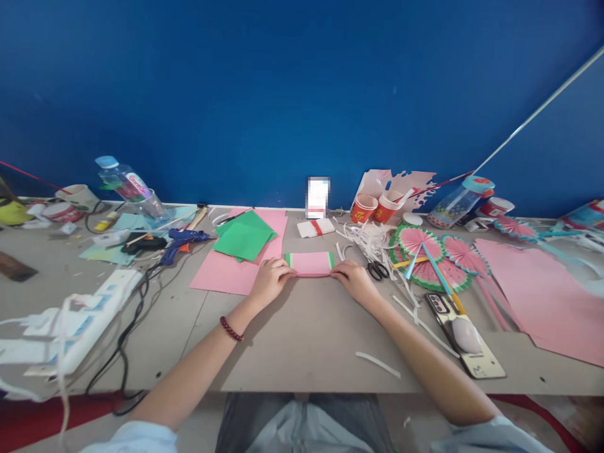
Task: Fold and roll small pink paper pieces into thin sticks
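A strip of pink paper (309,262) with green and white bands at its two short ends lies on the table in front of me. Its near edge looks folded over. My left hand (272,279) pinches the near left corner, a beaded bracelet on its wrist. At the near right corner, my right hand (353,277) grips the paper between thumb and fingers. Green paper sheets (245,235) rest on a larger pink sheet (221,275) beyond my left hand. Black-handled scissors (378,270) lie just right of my right hand.
Watermelon-patterned paper fans (419,244), paper cups (363,208) and a phone (482,363) are on the right, with white paper scraps (365,240) nearby. To the left are a blue glue gun (182,242), a power strip (101,311) with cables, and a tilted plastic bottle (134,186).
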{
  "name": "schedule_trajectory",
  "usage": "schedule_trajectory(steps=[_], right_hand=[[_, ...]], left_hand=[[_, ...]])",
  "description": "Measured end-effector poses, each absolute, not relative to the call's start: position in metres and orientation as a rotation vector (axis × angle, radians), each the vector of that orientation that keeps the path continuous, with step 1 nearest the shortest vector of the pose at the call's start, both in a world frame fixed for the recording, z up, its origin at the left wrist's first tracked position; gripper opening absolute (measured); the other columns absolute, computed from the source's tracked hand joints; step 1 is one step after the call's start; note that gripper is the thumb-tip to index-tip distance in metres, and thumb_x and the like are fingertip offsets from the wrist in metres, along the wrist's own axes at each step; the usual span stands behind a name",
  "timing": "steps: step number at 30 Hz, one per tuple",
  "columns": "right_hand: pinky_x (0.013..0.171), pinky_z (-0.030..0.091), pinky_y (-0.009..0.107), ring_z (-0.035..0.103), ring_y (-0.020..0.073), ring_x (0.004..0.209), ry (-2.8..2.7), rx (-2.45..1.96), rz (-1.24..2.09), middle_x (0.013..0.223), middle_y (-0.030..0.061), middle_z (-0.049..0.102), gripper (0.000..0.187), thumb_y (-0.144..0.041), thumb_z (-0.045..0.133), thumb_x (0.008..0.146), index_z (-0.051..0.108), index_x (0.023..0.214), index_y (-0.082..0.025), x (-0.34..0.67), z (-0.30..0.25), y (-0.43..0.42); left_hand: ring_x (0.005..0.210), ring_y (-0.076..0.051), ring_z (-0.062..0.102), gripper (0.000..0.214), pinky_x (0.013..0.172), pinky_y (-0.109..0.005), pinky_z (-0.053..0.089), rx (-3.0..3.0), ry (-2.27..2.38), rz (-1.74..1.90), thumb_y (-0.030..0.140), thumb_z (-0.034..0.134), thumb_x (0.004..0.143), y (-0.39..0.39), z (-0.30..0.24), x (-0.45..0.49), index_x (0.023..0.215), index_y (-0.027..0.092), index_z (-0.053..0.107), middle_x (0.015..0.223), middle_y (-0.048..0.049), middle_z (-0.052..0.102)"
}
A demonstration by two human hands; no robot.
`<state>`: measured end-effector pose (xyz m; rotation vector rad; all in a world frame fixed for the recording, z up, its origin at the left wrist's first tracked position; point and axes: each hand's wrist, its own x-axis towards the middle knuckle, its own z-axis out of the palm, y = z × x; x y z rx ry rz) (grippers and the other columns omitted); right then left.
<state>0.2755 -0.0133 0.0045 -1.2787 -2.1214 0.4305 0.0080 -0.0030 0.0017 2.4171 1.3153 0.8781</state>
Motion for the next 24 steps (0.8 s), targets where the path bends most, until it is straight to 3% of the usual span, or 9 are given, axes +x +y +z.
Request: schedule_trajectory(steps=[9, 17, 24], right_hand=[[0.075, 0.047, 0.031, 0.064, 0.0211, 0.081, -2.018, -1.365, 0.549, 0.085, 0.0061, 0.072, 0.013, -0.015, 0.059, 0.082, 0.07, 0.085, -0.019, 0.274, 0.002, -0.01], [0.07, 0.044, 0.027, 0.061, 0.019, 0.074, -2.036, -1.411, 0.537, 0.077, 0.0055, 0.069, 0.013, -0.011, 0.058, 0.079, 0.068, 0.074, -0.018, 0.269, 0.006, -0.006], [0.07, 0.044, 0.027, 0.064, 0.0194, 0.076, -2.008, -1.505, 0.67, 0.08, 0.0053, 0.072, 0.014, -0.014, 0.059, 0.078, 0.071, 0.072, -0.019, 0.27, 0.01, 0.003]], left_hand=[[0.077, -0.018, 0.056, 0.008, 0.071, -0.03, 0.042, 2.22, 1.388, 0.909, 0.023, 0.064, 0.083, -0.003, 0.005, 0.013, 0.078, 0.019, 0.07, 0.075, -0.0033, 0.066], [0.078, -0.018, 0.057, 0.01, 0.073, -0.032, 0.043, 2.18, 1.435, 0.886, 0.02, 0.063, 0.081, 0.002, 0.004, 0.015, 0.073, 0.018, 0.069, 0.078, -0.0047, 0.066], [0.077, -0.018, 0.056, 0.008, 0.071, -0.03, 0.043, 2.155, 1.43, 0.911, 0.017, 0.061, 0.081, 0.004, 0.0, 0.015, 0.08, 0.019, 0.069, 0.074, -0.0033, 0.065]])
